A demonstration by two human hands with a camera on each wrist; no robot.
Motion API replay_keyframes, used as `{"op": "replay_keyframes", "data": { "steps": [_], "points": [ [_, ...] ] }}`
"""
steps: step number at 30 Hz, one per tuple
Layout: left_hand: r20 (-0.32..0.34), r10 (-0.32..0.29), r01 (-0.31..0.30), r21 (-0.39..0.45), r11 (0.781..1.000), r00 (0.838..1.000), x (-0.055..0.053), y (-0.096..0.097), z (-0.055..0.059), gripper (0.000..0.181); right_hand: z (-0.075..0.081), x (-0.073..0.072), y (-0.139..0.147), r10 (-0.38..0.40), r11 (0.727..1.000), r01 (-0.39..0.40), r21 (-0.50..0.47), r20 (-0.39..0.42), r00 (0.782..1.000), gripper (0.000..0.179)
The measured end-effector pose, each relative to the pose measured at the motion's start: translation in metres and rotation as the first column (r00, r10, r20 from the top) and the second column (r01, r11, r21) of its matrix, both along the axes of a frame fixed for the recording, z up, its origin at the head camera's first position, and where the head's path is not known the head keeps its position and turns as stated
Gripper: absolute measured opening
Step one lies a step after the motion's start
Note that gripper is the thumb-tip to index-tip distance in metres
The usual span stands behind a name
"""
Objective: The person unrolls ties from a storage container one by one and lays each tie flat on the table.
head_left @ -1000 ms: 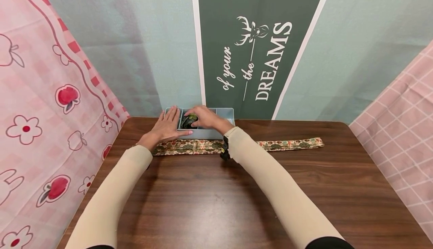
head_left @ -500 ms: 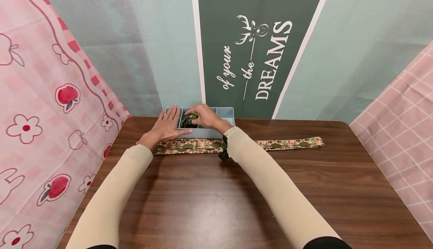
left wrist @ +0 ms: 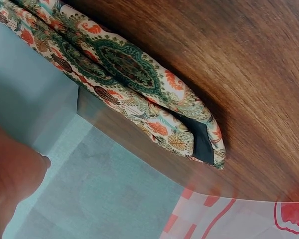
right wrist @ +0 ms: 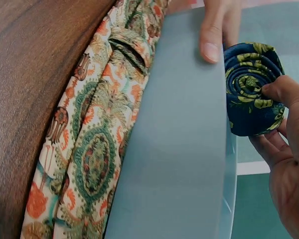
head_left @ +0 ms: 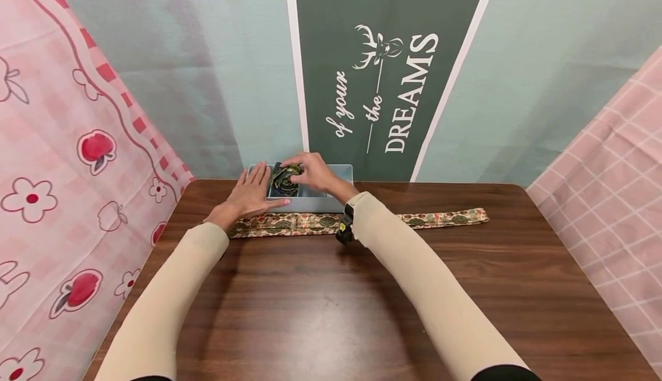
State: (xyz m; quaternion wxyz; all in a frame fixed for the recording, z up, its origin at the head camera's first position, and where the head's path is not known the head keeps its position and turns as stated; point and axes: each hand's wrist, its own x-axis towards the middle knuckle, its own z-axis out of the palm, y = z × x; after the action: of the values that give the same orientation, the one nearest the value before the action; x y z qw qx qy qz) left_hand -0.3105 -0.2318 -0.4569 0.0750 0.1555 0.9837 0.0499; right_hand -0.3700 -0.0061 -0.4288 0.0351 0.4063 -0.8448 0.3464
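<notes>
A dark blue necktie with yellow-green flowers, rolled into a coil [head_left: 283, 183], stands partly above a compartment of the light blue divided box [head_left: 315, 204]. My right hand [head_left: 316, 173] pinches this coil between thumb and fingers; its spiral face shows clearly in the right wrist view. On the box's left end rests my left hand [head_left: 250, 193], fingers straight across the top and thumb along the front wall. A second necktie [head_left: 269, 225], cream with green and orange patterns, lies folded lengthwise in front of the box.
The box stands at the back edge of the brown wooden table [head_left: 320, 300], close to a green hanging cloth [head_left: 331, 82]. Pink patterned cloths hang at the left [head_left: 62, 197] and right [head_left: 620, 157]. A dark device [head_left: 344, 233] is worn at my right wrist.
My right hand has lifted and turned the rolled necktie, so more of its spiral shows above the compartment. My left hand stays on the box. The head view has shifted slightly.
</notes>
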Motion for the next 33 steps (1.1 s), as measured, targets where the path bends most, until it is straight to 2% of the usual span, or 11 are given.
{"op": "replay_keyframes", "data": {
  "steps": [5, 10, 21, 24, 28, 33],
  "points": [
    [-0.007, -0.002, 0.002, 0.013, 1.000, 1.000, -0.001, -0.002, -0.003, 0.120, 0.003, 0.000, 0.010, -0.032, 0.998, 0.034, -0.055, 0.034, 0.999, 0.036],
    [-0.011, -0.006, 0.007, 0.021, 1.000, 1.000, -0.002, -0.005, -0.009, 0.124, 0.005, 0.003, 0.022, -0.026, 0.997, 0.030, -0.075, 0.052, 0.998, 0.037],
    [-0.036, -0.006, 0.008, 0.040, 0.999, 0.999, 0.002, -0.006, -0.007, 0.115, 0.014, 0.014, 0.056, 0.031, 0.999, -0.033, -0.040, -0.050, 0.998, 0.039],
    [-0.045, -0.011, 0.013, 0.059, 0.998, 0.999, 0.002, -0.007, -0.007, 0.116, 0.017, 0.018, 0.065, 0.052, 0.997, -0.054, -0.050, -0.047, 0.998, 0.038],
    [-0.075, -0.006, 0.013, 0.101, 0.995, 0.997, 0.003, -0.007, -0.002, 0.117, 0.023, 0.024, 0.077, 0.069, 0.996, -0.070, -0.054, -0.032, 0.997, 0.037],
    [-0.145, -0.001, 0.026, 0.169, 0.985, 0.989, 0.004, -0.007, 0.009, 0.115, 0.031, 0.033, 0.093, 0.082, 0.996, -0.084, -0.026, -0.072, 0.994, 0.038]
  ]
}}
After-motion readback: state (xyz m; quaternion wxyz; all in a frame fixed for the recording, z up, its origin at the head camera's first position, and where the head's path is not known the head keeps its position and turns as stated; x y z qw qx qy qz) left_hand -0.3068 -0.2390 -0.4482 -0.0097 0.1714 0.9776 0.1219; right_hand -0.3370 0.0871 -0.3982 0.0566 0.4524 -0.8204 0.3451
